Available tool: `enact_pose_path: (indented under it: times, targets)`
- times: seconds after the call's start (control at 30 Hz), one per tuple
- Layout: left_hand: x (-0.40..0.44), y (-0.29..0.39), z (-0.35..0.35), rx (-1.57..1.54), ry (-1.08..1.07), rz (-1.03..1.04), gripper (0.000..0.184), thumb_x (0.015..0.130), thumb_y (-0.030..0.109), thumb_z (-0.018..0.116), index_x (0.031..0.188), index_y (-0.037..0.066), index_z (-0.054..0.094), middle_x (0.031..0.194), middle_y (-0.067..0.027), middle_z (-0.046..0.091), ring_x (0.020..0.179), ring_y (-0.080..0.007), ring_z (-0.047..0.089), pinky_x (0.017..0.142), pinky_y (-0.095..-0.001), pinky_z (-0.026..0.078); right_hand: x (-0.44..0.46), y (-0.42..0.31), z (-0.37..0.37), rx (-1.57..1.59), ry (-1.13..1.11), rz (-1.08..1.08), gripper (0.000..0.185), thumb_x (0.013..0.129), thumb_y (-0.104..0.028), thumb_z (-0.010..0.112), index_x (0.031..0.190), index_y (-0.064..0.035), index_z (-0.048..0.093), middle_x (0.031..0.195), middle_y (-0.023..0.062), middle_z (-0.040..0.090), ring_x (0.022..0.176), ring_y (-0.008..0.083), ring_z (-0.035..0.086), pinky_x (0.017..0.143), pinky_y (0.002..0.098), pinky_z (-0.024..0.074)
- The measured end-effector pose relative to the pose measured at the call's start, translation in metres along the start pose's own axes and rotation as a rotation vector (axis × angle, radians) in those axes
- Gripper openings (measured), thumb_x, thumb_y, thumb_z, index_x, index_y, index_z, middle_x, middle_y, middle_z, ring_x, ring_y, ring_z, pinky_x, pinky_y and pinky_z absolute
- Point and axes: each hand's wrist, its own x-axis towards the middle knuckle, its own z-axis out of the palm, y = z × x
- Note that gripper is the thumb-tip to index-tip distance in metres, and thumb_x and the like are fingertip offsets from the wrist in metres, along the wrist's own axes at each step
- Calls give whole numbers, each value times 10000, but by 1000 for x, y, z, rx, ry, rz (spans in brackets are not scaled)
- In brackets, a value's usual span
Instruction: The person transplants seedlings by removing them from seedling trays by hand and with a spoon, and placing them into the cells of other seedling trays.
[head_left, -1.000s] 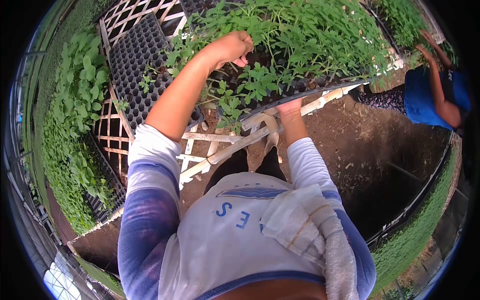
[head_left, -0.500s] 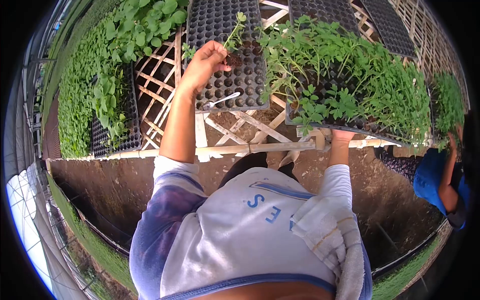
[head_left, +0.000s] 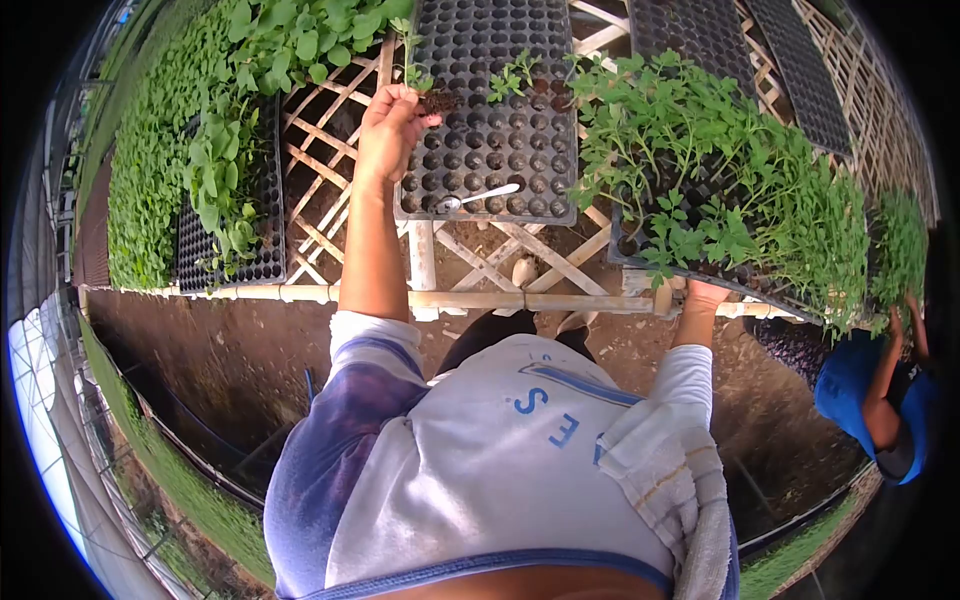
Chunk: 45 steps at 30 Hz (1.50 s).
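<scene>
Seedling (head_left: 416, 76): pinched by our left hand (head_left: 388, 130), toward eleven o'clock, beside the black tray (head_left: 465, 158). Spoon (head_left: 487, 193): lay on that tray, twelve o'clock. Right hand (head_left: 707, 292): under the leafy tray (head_left: 626, 244), three o'clock; we could not tell its grip.

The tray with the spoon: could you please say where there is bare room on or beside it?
On the spoon tray, cells look bare between the spoon and the small seedling, and beyond it. Over the lattice between the left forearm and the left tray, a hand may pass. Crowded: the left hand with its held seedling, and the leafy right tray.
</scene>
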Motion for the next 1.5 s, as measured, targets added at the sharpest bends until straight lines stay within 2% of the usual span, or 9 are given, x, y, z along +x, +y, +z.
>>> enact_pose_path:
  times: [0.27, 0.37, 0.43, 0.63, 0.73, 0.87, 1.03, 1.3, 1.5]
  targets:
    - [-25, 15, -58, -30, 112, 67, 22, 978, 61, 554, 969, 81, 552, 839, 4, 536, 738, -105, 519, 811, -421, 546, -7, 3, 11, -45, 17, -3, 572, 962, -487, 428, 1357, -91, 552, 1387, 143, 548, 1263, 382, 493, 1082, 576, 358]
    - [-17, 13, -67, 15, 59, 77, 41, 999, 72, 534, 976, 80, 568, 902, -10, 589, 788, -101, 566, 824, -365, 554, -21, 3, 23, 73, 14, -57, 526, 982, -453, 414, 1341, -101, 569, 1362, 130, 572, 1241, 363, 521, 1074, 563, 379]
    - [-8, 18, -42, -15, 22, 71, 36, 1003, 88, 533, 976, 79, 554, 895, -16, 581, 806, -109, 565, 834, -367, 552, -24, -1, 20, 139, -211, 28, 475, 992, -408, 418, 1306, -98, 594, 1323, 116, 605, 1220, 348, 545, 1067, 553, 392]
    - [51, 12, 65, -56, -268, 44, 41, 1001, 81, 531, 1017, 71, 568, 1044, -56, 628, 933, -142, 609, 829, -366, 544, -73, -16, 34, 248, -129, 90, 518, 1027, -425, 336, 1323, -65, 562, 1384, 122, 563, 1290, 343, 492, 1119, 551, 323]
    - [91, -1, 126, -69, -402, 36, 30, 997, 76, 531, 1015, 73, 556, 1039, -53, 610, 923, -147, 598, 836, -382, 543, -89, -27, 20, 79, -105, 160, 652, 1008, -588, 275, 1364, -82, 478, 1314, 137, 603, 1291, 375, 486, 1146, 578, 261]
    - [148, -29, 202, -49, -462, 47, 18, 993, 71, 530, 1001, 61, 544, 984, -42, 574, 863, -130, 572, 819, -373, 556, -93, -58, -23, -23, -311, 271, 491, 1009, -471, 449, 1295, -78, 519, 1274, 138, 619, 1176, 343, 587, 1053, 529, 419]
    - [215, -79, 270, 7, -507, 17, 23, 980, 47, 519, 999, 37, 527, 903, -36, 545, 814, -121, 559, 795, -352, 578, -121, -94, -32, -294, 21, 166, 384, 1014, -372, 500, 1273, -94, 552, 1250, 113, 637, 1097, 262, 632, 958, 424, 498]
    - [274, -174, 385, 103, -661, -92, 37, 971, 42, 517, 1007, 41, 528, 946, -41, 551, 834, -133, 557, 811, -386, 578, -116, -125, -85, -171, 187, 27, 385, 983, -356, 572, 1270, -98, 570, 1216, 101, 655, 1046, 226, 647, 915, 403, 518]
    - [300, -226, 431, 281, -735, -113, 42, 976, 73, 528, 992, 34, 531, 917, -40, 547, 808, -132, 565, 774, -341, 588, -99, -136, -95, -83, 260, -46, 348, 944, -322, 641, 1209, -99, 619, 1119, 85, 688, 986, 219, 666, 874, 390, 537]
